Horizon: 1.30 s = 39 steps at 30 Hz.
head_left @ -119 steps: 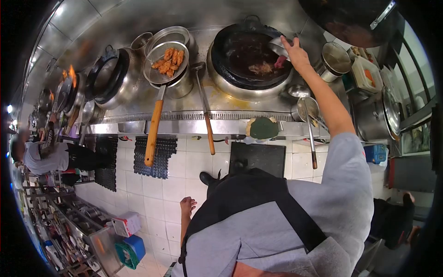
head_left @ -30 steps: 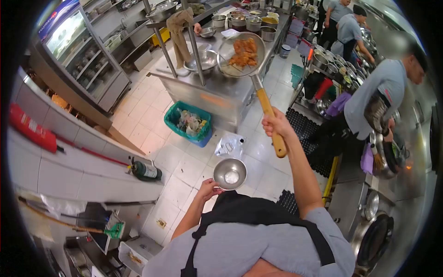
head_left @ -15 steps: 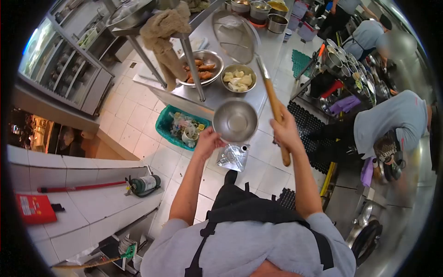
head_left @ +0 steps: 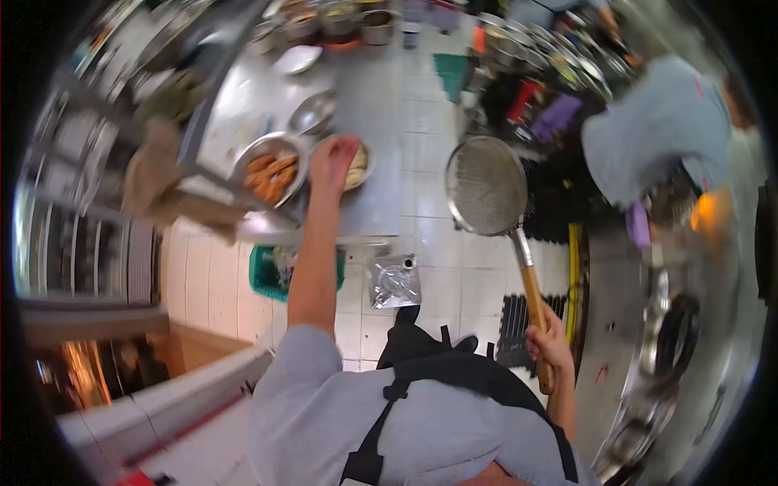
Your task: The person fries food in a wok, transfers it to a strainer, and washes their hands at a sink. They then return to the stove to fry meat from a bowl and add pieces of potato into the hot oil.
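My right hand [head_left: 551, 338] is wrapped around the wooden handle of a large round mesh strainer [head_left: 486, 186], held out to the right over the floor. The mesh looks empty. My left hand [head_left: 334, 162] reaches over the steel counter, partly covering a bowl of pale, chunky pieces [head_left: 356, 168]. Its fingers are blurred, so their grip cannot be made out. Just beyond it sits an empty steel bowl [head_left: 314, 112]. On the left stands a steel bowl [head_left: 241, 166] with browned, fried-looking pieces [head_left: 271, 176] in it.
A green-lined bin of scraps [head_left: 261, 275] stands under the counter's edge. Near my feet is a silvery square item [head_left: 394, 281] on the tiles. Another person in a grey shirt [head_left: 656, 121] bends at the right. Brown cloth [head_left: 162, 178] hangs from the shelf frame.
The empty steel bowl has left my left hand and now rests on the counter. That hand has moved forward to the food bowls. The strainer has swung right and toward me, off the counter.
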### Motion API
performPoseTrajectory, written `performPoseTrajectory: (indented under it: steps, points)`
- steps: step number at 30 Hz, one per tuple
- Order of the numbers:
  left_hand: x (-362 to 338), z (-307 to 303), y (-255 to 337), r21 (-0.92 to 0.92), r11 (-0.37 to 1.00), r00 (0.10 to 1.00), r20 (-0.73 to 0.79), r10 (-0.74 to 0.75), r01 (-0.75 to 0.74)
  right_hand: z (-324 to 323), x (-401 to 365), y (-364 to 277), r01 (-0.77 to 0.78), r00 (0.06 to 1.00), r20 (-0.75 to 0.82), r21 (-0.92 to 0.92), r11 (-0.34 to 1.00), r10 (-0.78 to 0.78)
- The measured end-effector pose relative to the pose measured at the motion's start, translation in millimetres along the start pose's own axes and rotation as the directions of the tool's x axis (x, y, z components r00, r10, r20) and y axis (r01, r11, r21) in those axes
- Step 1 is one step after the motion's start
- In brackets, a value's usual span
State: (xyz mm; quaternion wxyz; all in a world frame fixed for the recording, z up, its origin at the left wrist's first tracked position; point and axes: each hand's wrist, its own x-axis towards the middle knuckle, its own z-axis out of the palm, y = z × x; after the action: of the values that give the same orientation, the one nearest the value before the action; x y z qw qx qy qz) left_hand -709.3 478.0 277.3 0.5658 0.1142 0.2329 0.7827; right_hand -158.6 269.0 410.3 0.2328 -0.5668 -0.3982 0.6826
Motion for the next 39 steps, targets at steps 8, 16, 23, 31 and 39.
performPoseTrajectory:
  steps: [8, 16, 23, 31, 39]
  points:
    - [-72.8, -52.5, -76.1, 0.047, 0.941, 0.836, -0.475, -0.274, 0.335, -28.2, -113.2, 142.9, -0.094, 0.984, -0.103, 0.395, 0.914, 0.146]
    - [-83.8, -58.5, -104.4, 0.849, -0.049, 0.843, 0.529, 0.103, -0.527, -47.4, -249.3, 286.3, 0.167, 0.873, -0.441, 0.67, 0.723, 0.207]
    - [-220.0, -20.7, -251.8, 0.709, 0.611, 0.838, 0.529, -0.131, -0.352, -112.1, -414.9, 401.4, 0.589, 0.575, -0.807, 0.522, 0.617, 0.134]
    - [-452.3, 107.7, -477.7, 0.624, 0.244, 0.338, -0.035, -0.941, 0.743, -268.6, -559.0, 464.2, 0.827, 0.259, -0.963, 0.259, 0.499, 0.07]
    - [-720.0, 215.9, -686.0, 0.935, -0.292, -0.277, -0.232, -0.932, 0.2, -483.0, -632.0, 498.3, 0.893, 0.229, -0.973, 0.216, 0.395, 0.013]
